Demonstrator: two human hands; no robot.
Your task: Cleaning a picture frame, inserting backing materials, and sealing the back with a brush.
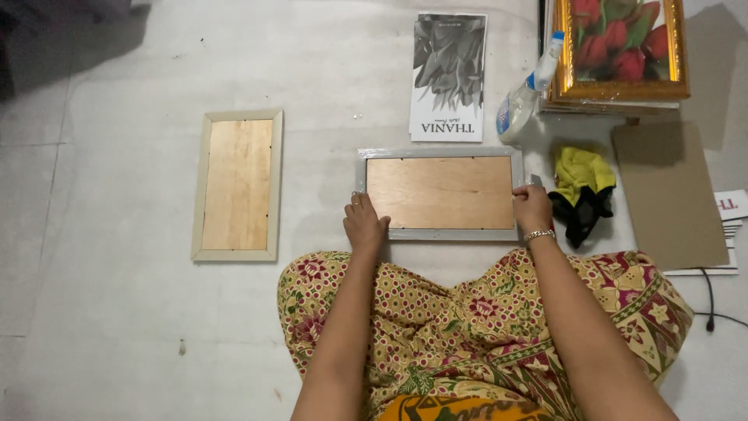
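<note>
Soft even light — sharp; faint shadows

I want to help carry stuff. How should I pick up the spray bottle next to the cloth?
Probably by the body of the spray bottle, coming from the left, where the floor is bare. It lies tilted, its nozzle resting against the gold frame, so the thin neck is harder to reach. The wide lower part sits free.
</note>
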